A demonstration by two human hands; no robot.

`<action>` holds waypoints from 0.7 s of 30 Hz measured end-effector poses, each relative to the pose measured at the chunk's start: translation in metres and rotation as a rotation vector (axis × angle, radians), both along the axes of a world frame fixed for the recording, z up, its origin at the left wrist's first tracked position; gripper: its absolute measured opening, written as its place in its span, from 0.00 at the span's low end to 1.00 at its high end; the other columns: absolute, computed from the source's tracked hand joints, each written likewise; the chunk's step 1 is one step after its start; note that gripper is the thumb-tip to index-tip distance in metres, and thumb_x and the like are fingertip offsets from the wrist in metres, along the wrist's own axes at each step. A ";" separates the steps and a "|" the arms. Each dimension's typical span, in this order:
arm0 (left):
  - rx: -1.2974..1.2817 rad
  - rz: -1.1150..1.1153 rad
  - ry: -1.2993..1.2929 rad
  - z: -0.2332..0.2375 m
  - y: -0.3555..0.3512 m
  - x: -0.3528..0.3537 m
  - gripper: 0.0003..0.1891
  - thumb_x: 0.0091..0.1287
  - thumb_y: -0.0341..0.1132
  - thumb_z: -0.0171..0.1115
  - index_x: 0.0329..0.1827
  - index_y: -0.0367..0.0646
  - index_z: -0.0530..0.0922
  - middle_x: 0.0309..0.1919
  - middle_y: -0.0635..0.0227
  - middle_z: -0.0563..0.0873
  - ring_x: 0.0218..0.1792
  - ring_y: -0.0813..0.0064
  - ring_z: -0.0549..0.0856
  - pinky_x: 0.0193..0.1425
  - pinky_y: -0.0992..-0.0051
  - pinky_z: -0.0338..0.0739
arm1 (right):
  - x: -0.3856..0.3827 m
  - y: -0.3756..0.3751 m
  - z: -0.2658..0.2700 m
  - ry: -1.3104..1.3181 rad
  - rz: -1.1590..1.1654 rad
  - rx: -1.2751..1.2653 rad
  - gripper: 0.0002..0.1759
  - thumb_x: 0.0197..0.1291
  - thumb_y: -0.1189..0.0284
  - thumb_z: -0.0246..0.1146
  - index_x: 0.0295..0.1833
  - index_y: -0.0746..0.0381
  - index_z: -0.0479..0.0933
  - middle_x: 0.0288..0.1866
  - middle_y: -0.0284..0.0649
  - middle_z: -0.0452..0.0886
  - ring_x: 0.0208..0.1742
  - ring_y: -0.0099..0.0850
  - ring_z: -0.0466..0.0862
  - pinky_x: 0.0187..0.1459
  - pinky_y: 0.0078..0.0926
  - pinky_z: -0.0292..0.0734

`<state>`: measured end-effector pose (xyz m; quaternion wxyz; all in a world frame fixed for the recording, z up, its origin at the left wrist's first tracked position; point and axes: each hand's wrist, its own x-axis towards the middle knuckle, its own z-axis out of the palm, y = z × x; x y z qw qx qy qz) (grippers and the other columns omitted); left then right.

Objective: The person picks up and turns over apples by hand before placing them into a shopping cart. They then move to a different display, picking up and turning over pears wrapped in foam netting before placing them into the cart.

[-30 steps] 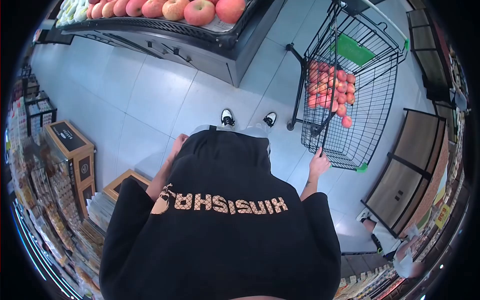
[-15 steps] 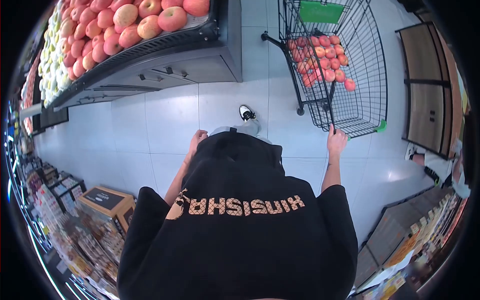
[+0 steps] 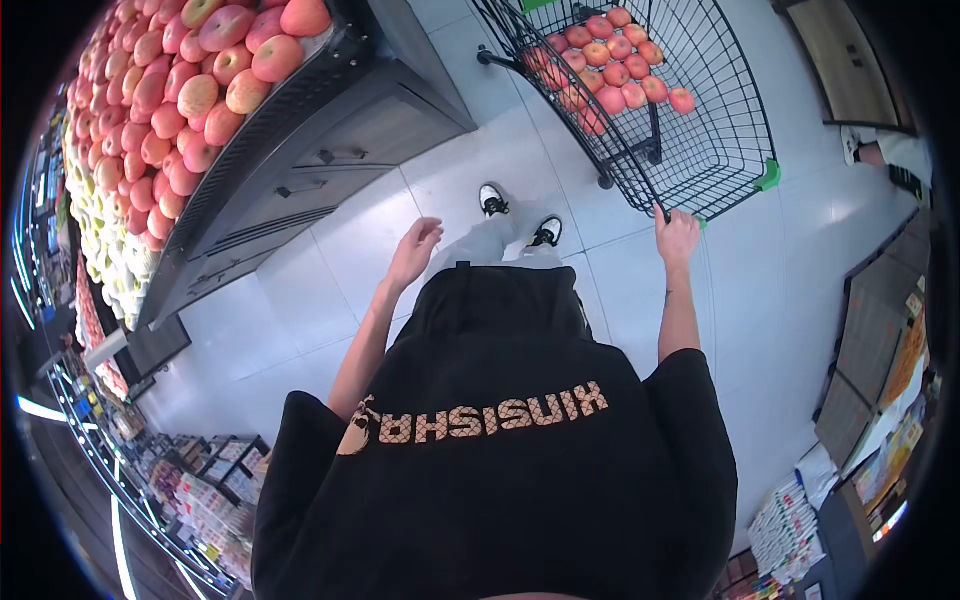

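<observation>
My right hand (image 3: 677,236) is closed around the near rim of a black wire shopping cart (image 3: 722,165) with green corner pieces. Several red apples (image 3: 615,72) lie together in the cart's basket, and one sits a little apart at their right edge. In the air beside my left leg hangs my left hand (image 3: 414,250), empty, its fingers loosely bent and apart from the thumb. The nearest thing ahead of it is a dark display stand (image 3: 320,165). Heaped on that stand are many red-yellow apples (image 3: 185,100).
Pale wrapped fruit (image 3: 105,245) lies farther left on the stand. Both my shoes (image 3: 520,215) are on the tiled floor (image 3: 350,265). Another person's leg (image 3: 868,153) shows at the right edge, near wooden cabinets (image 3: 845,50). Packaged-goods shelves (image 3: 215,500) stand at lower left.
My view has turned toward the left, and the apple stand looks closer. My left hand has risen and come forward from my side. My right hand stays on the cart.
</observation>
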<state>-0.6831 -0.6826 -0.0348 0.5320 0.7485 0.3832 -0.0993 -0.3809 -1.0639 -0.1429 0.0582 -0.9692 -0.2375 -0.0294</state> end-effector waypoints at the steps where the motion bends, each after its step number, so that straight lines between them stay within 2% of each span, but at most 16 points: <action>1: -0.026 -0.031 -0.047 0.002 0.003 0.017 0.17 0.72 0.38 0.53 0.59 0.37 0.73 0.50 0.58 0.83 0.53 0.68 0.81 0.60 0.70 0.72 | -0.014 -0.005 0.000 0.006 -0.027 -0.003 0.27 0.63 0.49 0.58 0.26 0.63 0.78 0.28 0.46 0.82 0.36 0.41 0.81 0.46 0.36 0.71; 5: -0.081 -0.217 -0.191 -0.009 0.018 0.092 0.19 0.72 0.38 0.53 0.61 0.37 0.71 0.52 0.56 0.81 0.56 0.66 0.79 0.63 0.69 0.70 | -0.070 -0.011 0.005 -0.009 -0.064 0.026 0.25 0.62 0.50 0.59 0.26 0.63 0.77 0.28 0.45 0.82 0.37 0.41 0.81 0.46 0.36 0.71; 7: -0.124 -0.373 -0.142 -0.018 0.023 0.126 0.26 0.73 0.41 0.49 0.70 0.37 0.60 0.63 0.55 0.74 0.64 0.65 0.72 0.68 0.69 0.65 | -0.101 -0.011 0.008 0.016 -0.120 0.013 0.25 0.61 0.51 0.60 0.26 0.63 0.77 0.29 0.45 0.82 0.38 0.41 0.81 0.47 0.36 0.71; 8: -0.140 -0.419 -0.125 -0.022 0.020 0.140 0.26 0.73 0.41 0.49 0.70 0.37 0.60 0.63 0.55 0.74 0.64 0.65 0.72 0.68 0.69 0.65 | -0.119 -0.011 0.010 0.041 -0.136 0.012 0.24 0.61 0.52 0.61 0.26 0.63 0.76 0.29 0.45 0.81 0.38 0.41 0.80 0.47 0.36 0.71; 10: -0.497 0.010 -0.153 -0.035 0.011 0.177 0.34 0.75 0.45 0.45 0.77 0.41 0.44 0.71 0.54 0.61 0.70 0.56 0.65 0.72 0.63 0.61 | -0.153 -0.006 0.012 0.066 -0.209 0.014 0.24 0.61 0.53 0.61 0.26 0.63 0.75 0.29 0.45 0.81 0.39 0.41 0.80 0.47 0.36 0.71; 11: -0.508 -0.038 -0.137 -0.047 0.009 0.196 0.34 0.75 0.45 0.45 0.77 0.41 0.44 0.71 0.54 0.61 0.70 0.56 0.65 0.72 0.63 0.61 | -0.169 -0.004 0.013 0.068 -0.217 0.025 0.23 0.60 0.53 0.62 0.26 0.63 0.75 0.29 0.44 0.81 0.39 0.41 0.79 0.47 0.36 0.71; 13: -0.575 0.081 -0.139 -0.070 -0.005 0.214 0.38 0.75 0.49 0.40 0.77 0.48 0.30 0.75 0.55 0.50 0.73 0.52 0.59 0.73 0.55 0.58 | -0.201 -0.003 0.015 0.090 -0.247 0.020 0.23 0.60 0.54 0.63 0.26 0.63 0.75 0.29 0.44 0.80 0.39 0.41 0.79 0.47 0.36 0.70; 15: -0.521 -0.130 -0.226 -0.085 -0.020 0.215 0.38 0.76 0.52 0.37 0.77 0.51 0.27 0.75 0.56 0.49 0.73 0.53 0.59 0.71 0.50 0.62 | -0.236 0.001 0.018 0.093 -0.290 0.005 0.22 0.59 0.54 0.63 0.26 0.63 0.74 0.29 0.44 0.80 0.39 0.42 0.79 0.48 0.36 0.70; 16: -0.534 -0.146 -0.208 -0.104 -0.024 0.220 0.38 0.76 0.52 0.37 0.77 0.51 0.27 0.75 0.56 0.49 0.73 0.53 0.59 0.71 0.50 0.62 | -0.250 0.004 0.017 0.091 -0.301 0.015 0.22 0.59 0.54 0.64 0.27 0.63 0.75 0.28 0.44 0.79 0.39 0.42 0.78 0.49 0.37 0.70; 17: -0.482 -0.148 -0.295 -0.131 -0.030 0.222 0.37 0.75 0.53 0.37 0.77 0.50 0.28 0.75 0.57 0.49 0.73 0.54 0.60 0.70 0.49 0.64 | -0.265 0.008 0.016 0.101 -0.325 0.008 0.22 0.59 0.54 0.64 0.27 0.63 0.75 0.28 0.44 0.79 0.39 0.42 0.78 0.49 0.37 0.70; 18: -0.469 -0.158 -0.326 -0.133 -0.038 0.212 0.37 0.75 0.53 0.37 0.77 0.50 0.29 0.75 0.57 0.49 0.72 0.55 0.60 0.69 0.49 0.65 | -0.283 0.014 0.017 0.132 -0.358 0.015 0.22 0.59 0.53 0.64 0.28 0.63 0.75 0.29 0.44 0.79 0.39 0.42 0.78 0.49 0.37 0.70; 19: -0.455 -0.167 -0.357 -0.134 -0.045 0.202 0.37 0.75 0.54 0.36 0.77 0.50 0.29 0.75 0.57 0.50 0.72 0.55 0.60 0.68 0.49 0.66 | -0.302 0.018 0.018 0.163 -0.391 0.016 0.22 0.58 0.53 0.64 0.29 0.63 0.75 0.29 0.44 0.79 0.39 0.42 0.78 0.49 0.37 0.69; 21: -0.588 -0.185 -0.234 -0.078 -0.045 0.181 0.36 0.75 0.56 0.36 0.77 0.49 0.33 0.74 0.56 0.53 0.72 0.59 0.62 0.67 0.49 0.68 | -0.344 0.035 0.010 0.156 -0.483 0.006 0.22 0.58 0.52 0.64 0.30 0.62 0.75 0.31 0.43 0.79 0.40 0.41 0.77 0.50 0.38 0.68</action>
